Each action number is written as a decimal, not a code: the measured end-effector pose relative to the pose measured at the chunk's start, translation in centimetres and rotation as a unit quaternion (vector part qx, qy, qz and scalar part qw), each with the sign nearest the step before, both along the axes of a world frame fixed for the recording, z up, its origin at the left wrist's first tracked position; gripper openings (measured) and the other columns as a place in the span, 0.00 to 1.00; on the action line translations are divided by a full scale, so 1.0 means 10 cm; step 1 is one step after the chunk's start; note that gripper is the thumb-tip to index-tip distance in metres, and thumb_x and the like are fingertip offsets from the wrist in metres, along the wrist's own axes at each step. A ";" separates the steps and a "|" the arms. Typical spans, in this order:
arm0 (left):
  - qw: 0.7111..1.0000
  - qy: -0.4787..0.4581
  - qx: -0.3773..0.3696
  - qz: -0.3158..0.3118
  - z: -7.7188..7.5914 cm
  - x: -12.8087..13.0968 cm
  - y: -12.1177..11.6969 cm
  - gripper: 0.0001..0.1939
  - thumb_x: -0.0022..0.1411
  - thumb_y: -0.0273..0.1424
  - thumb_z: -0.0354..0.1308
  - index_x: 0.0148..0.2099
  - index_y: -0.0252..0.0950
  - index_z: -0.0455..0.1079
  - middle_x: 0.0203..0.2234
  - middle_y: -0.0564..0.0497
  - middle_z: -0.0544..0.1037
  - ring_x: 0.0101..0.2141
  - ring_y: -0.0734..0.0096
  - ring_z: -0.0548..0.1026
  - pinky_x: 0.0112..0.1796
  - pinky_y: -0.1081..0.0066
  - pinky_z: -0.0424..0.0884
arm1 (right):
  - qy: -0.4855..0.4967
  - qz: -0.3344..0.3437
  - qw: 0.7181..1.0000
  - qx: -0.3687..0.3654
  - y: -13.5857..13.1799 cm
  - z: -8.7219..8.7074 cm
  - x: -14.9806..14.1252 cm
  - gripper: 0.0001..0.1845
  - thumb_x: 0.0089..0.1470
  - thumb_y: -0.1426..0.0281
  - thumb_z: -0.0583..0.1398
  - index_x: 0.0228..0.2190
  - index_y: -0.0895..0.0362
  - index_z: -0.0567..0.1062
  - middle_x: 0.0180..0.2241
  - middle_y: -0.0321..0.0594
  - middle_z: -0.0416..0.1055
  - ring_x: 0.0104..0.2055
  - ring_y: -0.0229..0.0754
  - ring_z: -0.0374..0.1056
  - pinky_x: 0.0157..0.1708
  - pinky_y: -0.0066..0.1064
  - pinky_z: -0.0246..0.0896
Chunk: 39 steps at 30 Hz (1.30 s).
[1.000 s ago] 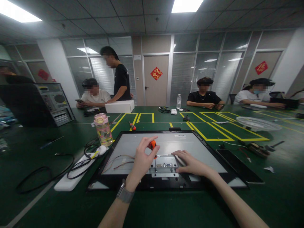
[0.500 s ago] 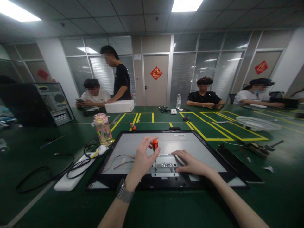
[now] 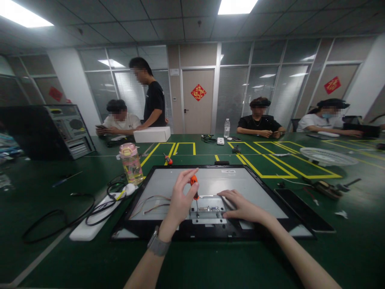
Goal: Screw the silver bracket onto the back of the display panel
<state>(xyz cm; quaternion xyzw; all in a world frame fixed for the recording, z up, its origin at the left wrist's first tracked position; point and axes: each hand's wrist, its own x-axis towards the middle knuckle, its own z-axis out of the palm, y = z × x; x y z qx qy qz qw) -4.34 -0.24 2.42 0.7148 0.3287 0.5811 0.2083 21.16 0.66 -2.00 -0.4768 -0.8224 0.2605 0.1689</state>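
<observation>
My left hand (image 3: 180,196) has a screwdriver (image 3: 194,185) with an orange handle between thumb and fingers. The shaft points down at the left part of a silver metal bracket (image 3: 207,220), where ports and a board show. My right hand (image 3: 242,205) grips the bracket's right end, thumb at the near edge and fingertips at the far edge. Under both hands lies a flat display panel (image 3: 252,184), grey back upward, in a black frame. Loose thin wires (image 3: 156,205) rest on its left side. The spot where the screwdriver tip meets the bracket is too small to make out.
Left of the panel are a drink bottle (image 3: 131,164), a white power strip (image 3: 87,228) with black cables and a computer case (image 3: 72,132). A dark flat slab (image 3: 303,210) and a tape measure (image 3: 327,188) lie right. Several people are across the table.
The screwdriver handle has tilted, its top leaning left, and shows more of its length. My left fingers have straightened and shifted around it. My right hand stays in place.
</observation>
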 end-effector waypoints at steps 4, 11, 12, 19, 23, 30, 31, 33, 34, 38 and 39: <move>0.995 -0.055 -0.056 -0.054 -0.01 0.00 0.02 0.16 0.65 0.31 0.49 0.52 0.36 0.70 0.45 0.44 0.75 0.45 0.62 0.74 0.48 0.61 0.68 | -0.007 -0.004 1.000 -0.007 0.00 0.01 0.00 0.39 0.46 0.52 0.62 0.57 0.51 0.63 0.58 0.43 0.60 0.60 0.55 0.50 0.59 0.45 0.47; 0.999 -0.044 -0.019 0.005 -0.01 0.02 0.03 0.09 0.59 0.30 0.58 0.42 0.37 0.75 0.33 0.49 0.72 0.35 0.69 0.72 0.38 0.71 0.70 | -0.009 -0.003 1.000 0.001 0.02 -0.02 0.01 0.39 0.46 0.52 0.62 0.57 0.52 0.63 0.58 0.44 0.61 0.60 0.55 0.51 0.59 0.45 0.47; 0.999 -0.039 -0.020 -0.002 0.00 0.02 0.02 0.10 0.60 0.30 0.56 0.43 0.37 0.75 0.34 0.49 0.72 0.36 0.68 0.72 0.38 0.70 0.70 | -0.010 -0.004 1.000 0.001 0.02 -0.02 0.01 0.39 0.46 0.52 0.62 0.57 0.52 0.63 0.58 0.44 0.60 0.60 0.55 0.50 0.59 0.46 0.46; 0.999 -0.032 -0.030 -0.015 -0.01 0.03 0.03 0.12 0.62 0.31 0.54 0.47 0.37 0.72 0.36 0.48 0.73 0.35 0.69 0.72 0.39 0.70 0.69 | -0.003 0.003 1.000 0.008 0.03 -0.04 0.01 0.38 0.46 0.54 0.63 0.57 0.52 0.63 0.56 0.44 0.62 0.58 0.55 0.53 0.58 0.45 0.49; 0.999 -0.020 0.003 0.036 -0.02 0.02 0.02 0.10 0.62 0.31 0.54 0.43 0.37 0.73 0.33 0.50 0.69 0.34 0.70 0.70 0.37 0.71 0.68 | 0.004 0.006 1.000 0.012 0.03 -0.05 0.01 0.37 0.47 0.53 0.63 0.57 0.51 0.63 0.56 0.44 0.62 0.58 0.54 0.53 0.58 0.44 0.49; 0.999 -0.032 -0.003 0.013 -0.02 0.02 0.01 0.12 0.64 0.29 0.51 0.47 0.37 0.72 0.35 0.49 0.70 0.36 0.70 0.71 0.38 0.71 0.68 | 0.000 -0.001 1.000 0.002 0.00 -0.01 0.00 0.38 0.47 0.54 0.63 0.57 0.53 0.63 0.57 0.43 0.61 0.59 0.53 0.52 0.58 0.42 0.48; 0.999 -0.033 0.002 0.025 -0.02 0.03 0.02 0.10 0.63 0.29 0.53 0.45 0.37 0.73 0.34 0.50 0.69 0.35 0.70 0.70 0.37 0.72 0.68 | -0.001 -0.001 1.000 0.001 0.00 0.00 0.00 0.38 0.47 0.54 0.63 0.57 0.53 0.63 0.57 0.43 0.61 0.59 0.54 0.52 0.58 0.42 0.48; 0.998 -0.038 0.010 0.042 -0.03 0.03 0.03 0.07 0.60 0.29 0.58 0.41 0.37 0.73 0.32 0.52 0.67 0.33 0.72 0.70 0.35 0.73 0.68 | -0.002 -0.001 1.000 0.002 0.00 0.00 0.00 0.37 0.47 0.54 0.63 0.57 0.53 0.64 0.56 0.44 0.61 0.59 0.54 0.52 0.58 0.42 0.49; 0.998 -0.042 0.012 0.049 -0.03 0.03 0.03 0.05 0.58 0.29 0.60 0.39 0.37 0.73 0.31 0.53 0.66 0.32 0.72 0.69 0.35 0.73 0.68 | -0.003 0.000 1.000 0.003 0.01 0.00 0.00 0.37 0.47 0.54 0.63 0.56 0.53 0.64 0.56 0.44 0.61 0.58 0.54 0.52 0.58 0.42 0.49; 0.998 -0.046 0.013 0.052 -0.04 0.03 0.03 0.04 0.55 0.29 0.63 0.35 0.36 0.73 0.29 0.54 0.65 0.30 0.73 0.69 0.34 0.73 0.67 | -0.008 0.003 1.000 0.010 0.02 -0.02 0.00 0.37 0.47 0.54 0.63 0.56 0.53 0.64 0.56 0.43 0.62 0.59 0.54 0.52 0.59 0.43 0.48; 0.998 -0.043 0.011 0.045 -0.03 0.04 0.03 0.05 0.56 0.29 0.62 0.36 0.36 0.73 0.30 0.54 0.66 0.31 0.73 0.69 0.35 0.73 0.67 | -0.009 0.002 1.000 0.010 0.02 -0.03 0.00 0.37 0.47 0.53 0.63 0.56 0.53 0.64 0.56 0.43 0.62 0.59 0.54 0.51 0.59 0.43 0.47</move>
